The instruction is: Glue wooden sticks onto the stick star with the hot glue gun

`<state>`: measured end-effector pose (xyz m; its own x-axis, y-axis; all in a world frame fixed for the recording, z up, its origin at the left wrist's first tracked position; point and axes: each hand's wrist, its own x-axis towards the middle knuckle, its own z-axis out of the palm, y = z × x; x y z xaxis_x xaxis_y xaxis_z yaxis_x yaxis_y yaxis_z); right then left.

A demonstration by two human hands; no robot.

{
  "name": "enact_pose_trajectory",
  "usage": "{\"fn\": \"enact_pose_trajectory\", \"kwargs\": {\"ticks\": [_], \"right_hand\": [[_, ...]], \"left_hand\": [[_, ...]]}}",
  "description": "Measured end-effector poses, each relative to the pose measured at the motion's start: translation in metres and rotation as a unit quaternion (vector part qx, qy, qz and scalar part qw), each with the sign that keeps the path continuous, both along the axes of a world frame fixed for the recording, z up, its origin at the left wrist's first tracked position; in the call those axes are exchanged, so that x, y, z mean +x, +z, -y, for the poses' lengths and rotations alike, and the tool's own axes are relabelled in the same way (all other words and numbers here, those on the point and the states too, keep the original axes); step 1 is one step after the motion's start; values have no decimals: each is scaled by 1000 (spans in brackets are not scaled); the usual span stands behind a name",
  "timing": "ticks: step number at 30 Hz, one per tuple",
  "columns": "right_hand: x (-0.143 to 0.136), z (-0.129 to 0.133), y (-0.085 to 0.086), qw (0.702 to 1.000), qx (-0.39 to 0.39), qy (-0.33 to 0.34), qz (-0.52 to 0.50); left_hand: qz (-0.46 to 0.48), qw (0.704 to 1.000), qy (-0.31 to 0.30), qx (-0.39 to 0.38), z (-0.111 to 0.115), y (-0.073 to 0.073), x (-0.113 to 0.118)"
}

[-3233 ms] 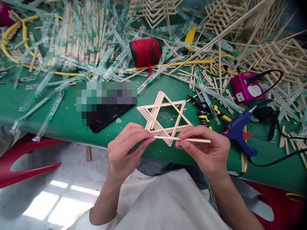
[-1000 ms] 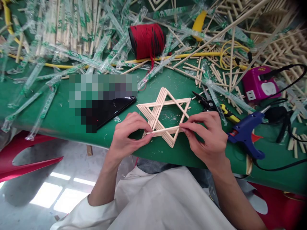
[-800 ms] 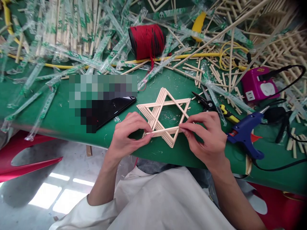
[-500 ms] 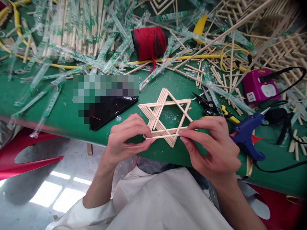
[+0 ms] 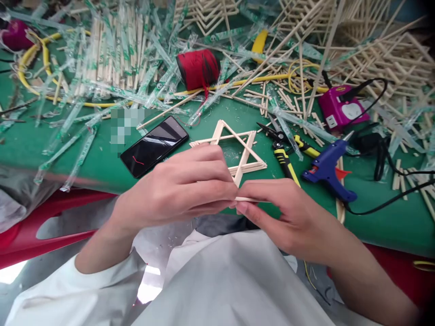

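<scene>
L hand [image 5: 183,185] fingers closed on the thin wooden stick [image 5: 247,199], hiding its L end; R hand [image 5: 285,210] pinches it btwn thumb & index, fingertips of both hands nearly meeting. Stick is held near the table edge, just in front of the wooden star [image 5: 251,166], which lies on the green table [image 5: 380,231], partly hidden by L hand. Phone [image 5: 154,147] to L, cutters [image 5: 285,160] & blue glue gun [image 5: 328,170] to R

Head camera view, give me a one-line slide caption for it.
Both hands, left and right, pinch a thin wooden stick in front of a six-pointed stick star on a green table.
</scene>
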<state>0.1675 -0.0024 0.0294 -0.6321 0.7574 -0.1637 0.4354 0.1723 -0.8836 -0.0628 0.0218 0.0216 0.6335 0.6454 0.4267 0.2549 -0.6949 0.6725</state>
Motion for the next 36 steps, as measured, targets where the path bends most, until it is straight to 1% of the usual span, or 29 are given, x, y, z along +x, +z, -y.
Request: {"fn": "enact_pose_trajectory", "kwargs": {"ticks": [4,6,8,12,14,16,19,21,25,28,31,33,36], "right_hand": [[12,-2,1,995,-85,34,-40],[16,-2,-1,988,-127,31,-80],[18,-1,-4,983,-147,18,-106],[21,1,-6,980,-151,-31,-126],[21,1,-7,974,-165,-50,-145],[22,1,-7,962,-205,-61,-169],[23,1,-8,935,-280,-74,-205],[23,0,-9,921,-314,-84,-217],[23,-1,-11,901,-353,-89,-235],[23,-2,-15,895,-357,-79,-254],[23,-3,-18,899,-335,-77,-272],[22,-2,-19,899,-325,-81,-282],[22,0,-21,891,-330,-85,-300]], "left_hand": [[-28,997,1,-68,-1,16,9],[-42,994,0,-104,-3,23,12],[-63,992,-24,-112,-7,27,14],[-127,985,-104,-50,-15,32,23],[-144,980,-132,-18,-17,34,28],[-154,977,-147,10,-17,36,32],[-170,968,-176,53,-15,40,36],[-181,961,-194,73,-15,44,38],[-181,959,-207,68,-16,50,41],[-179,955,-224,74,-18,50,41],[-180,951,-231,100,-20,46,40],[-160,955,-224,108,-23,42,39],[-114,966,-221,74,-24,38,39]]}}
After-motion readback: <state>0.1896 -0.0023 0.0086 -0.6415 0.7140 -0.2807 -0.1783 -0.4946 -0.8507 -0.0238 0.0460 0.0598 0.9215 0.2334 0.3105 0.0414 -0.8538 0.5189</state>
